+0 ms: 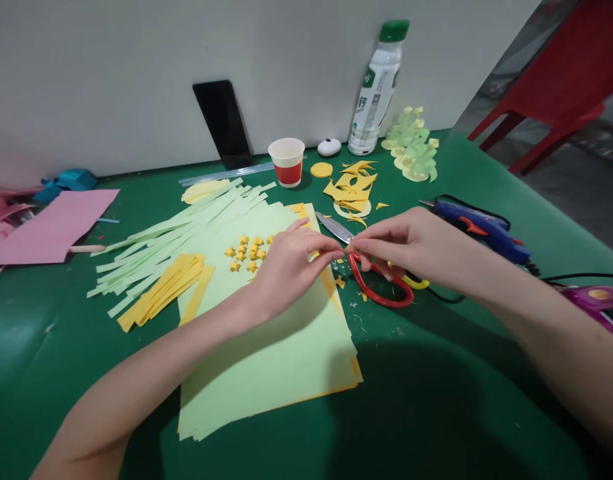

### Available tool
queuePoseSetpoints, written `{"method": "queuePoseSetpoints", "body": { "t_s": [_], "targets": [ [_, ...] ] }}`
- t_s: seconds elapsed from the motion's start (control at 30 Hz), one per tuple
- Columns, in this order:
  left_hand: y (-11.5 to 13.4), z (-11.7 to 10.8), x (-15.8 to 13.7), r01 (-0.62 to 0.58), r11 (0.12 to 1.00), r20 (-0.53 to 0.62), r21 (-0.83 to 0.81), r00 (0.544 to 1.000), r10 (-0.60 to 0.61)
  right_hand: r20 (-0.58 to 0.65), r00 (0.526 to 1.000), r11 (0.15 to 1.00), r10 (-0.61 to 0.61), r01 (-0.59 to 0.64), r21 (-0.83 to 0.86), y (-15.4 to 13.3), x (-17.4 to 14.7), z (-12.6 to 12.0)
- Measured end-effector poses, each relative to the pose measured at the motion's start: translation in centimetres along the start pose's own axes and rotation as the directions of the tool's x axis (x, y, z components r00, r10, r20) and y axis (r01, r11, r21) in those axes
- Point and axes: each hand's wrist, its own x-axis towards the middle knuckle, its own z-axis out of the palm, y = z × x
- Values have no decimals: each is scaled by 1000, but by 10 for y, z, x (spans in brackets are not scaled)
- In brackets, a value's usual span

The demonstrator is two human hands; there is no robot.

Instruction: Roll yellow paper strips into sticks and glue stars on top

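Observation:
My left hand (296, 260) is closed in a pinch above the stack of light green paper (266, 367). Its fingertips meet those of my right hand (391, 243), which pinches too; whatever lies between them is too small to make out. Just below the right hand lie scissors (334, 227) with red and yellow handles, partly covered by the fingers. Several small folded yellow paper stars (241, 252) sit on the green paper, left of my left hand. Yellow paper strips (161, 293) and pale green paper strips (186, 233) are spread farther left.
Along the white wall stand a black phone (223, 123), a paper cup (287, 163), a white case (329, 147) and a bottle (376, 93). Yellow scraps (354, 187) and a paper plant (414, 150) lie nearby. A blue glue gun (479, 230) is at right, pink paper (51, 227) at left.

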Motion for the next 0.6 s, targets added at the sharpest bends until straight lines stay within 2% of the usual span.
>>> {"method": "queuePoseSetpoints", "body": {
  "t_s": [0.1, 0.2, 0.37, 0.47, 0.6],
  "targets": [
    [4, 9, 2, 52, 997, 96, -52, 994, -47, 72, 997, 998, 2, -7, 69, 2, 0, -10],
    [5, 17, 1, 69, 995, 134, -66, 989, -60, 127, 992, 991, 22, -39, 131, 4, 1, -15],
    [-2, 21, 0, 59, 993, 168, -106, 985, -41, 203, 978, 988, 49, -77, 135, 9, 2, -21],
    [-2, 19, 1, 26, 988, 111, -149, 994, -10, 234, 971, 990, 48, -77, 120, 9, 2, -23],
    [6, 11, 3, -8, 976, -59, -219, 998, -5, 244, 969, 995, 45, -65, 73, 6, 0, -22]
  ]
}}
